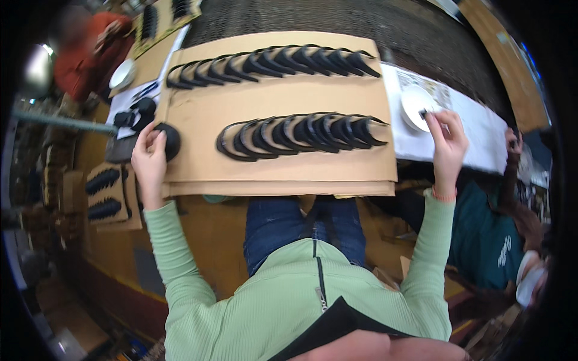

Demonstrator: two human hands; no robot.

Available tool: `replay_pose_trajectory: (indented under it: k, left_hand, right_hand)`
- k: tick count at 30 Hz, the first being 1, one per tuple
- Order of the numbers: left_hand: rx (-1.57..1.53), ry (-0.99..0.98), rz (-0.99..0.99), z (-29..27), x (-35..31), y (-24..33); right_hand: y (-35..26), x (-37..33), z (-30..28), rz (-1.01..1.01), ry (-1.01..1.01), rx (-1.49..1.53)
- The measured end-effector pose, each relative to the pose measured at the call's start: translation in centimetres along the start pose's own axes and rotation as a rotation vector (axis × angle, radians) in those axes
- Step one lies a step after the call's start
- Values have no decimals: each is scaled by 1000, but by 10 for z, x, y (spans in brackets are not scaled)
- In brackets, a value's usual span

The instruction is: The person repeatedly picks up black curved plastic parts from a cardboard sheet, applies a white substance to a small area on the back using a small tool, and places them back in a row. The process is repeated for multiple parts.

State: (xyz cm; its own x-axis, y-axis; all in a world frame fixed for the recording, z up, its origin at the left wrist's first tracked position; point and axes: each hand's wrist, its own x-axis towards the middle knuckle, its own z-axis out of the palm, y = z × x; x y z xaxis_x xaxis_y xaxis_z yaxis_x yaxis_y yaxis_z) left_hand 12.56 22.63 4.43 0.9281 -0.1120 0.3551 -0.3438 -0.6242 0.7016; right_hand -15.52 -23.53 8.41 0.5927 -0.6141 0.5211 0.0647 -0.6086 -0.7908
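At the left edge of the cardboard sheet (271,99), my left hand (150,153) is closed, thumb and fingers pinching a rounded black piece (171,142). My right hand (447,133) pinches a small dark piece (423,114), too small to name, at the rim of a white bowl (412,101). Two overlapping rows of curved black pieces lie on the cardboard: a longer far row (271,62) and a shorter near row (301,135). The bowl's contents are hard to make out.
Beyond my left hand lie more black parts (141,113) and a white bowl (123,74). A person in red (90,57) sits at the far left, another in dark green (489,225) at the right. Cardboard with black pieces (108,195) stands low on the left.
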Motion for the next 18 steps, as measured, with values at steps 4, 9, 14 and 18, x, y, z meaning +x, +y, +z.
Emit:
replay_pose_trajectory:
  k: [4,9,14,18]
  left_hand:
    - [111,-186,39,3,5,-13]
    - [18,-105,-38,2,8,-19]
    - [-265,123,-46,-18,13,2]
    - [-463,227,144,-39,-2,44]
  right_hand:
    - [57,34,-19,-47,-4,-469]
    - [91,40,-18,40,-176,-892]
    - [96,43,-7,97,-259,-1034]
    - [98,45,-2,99,-273,-1052]
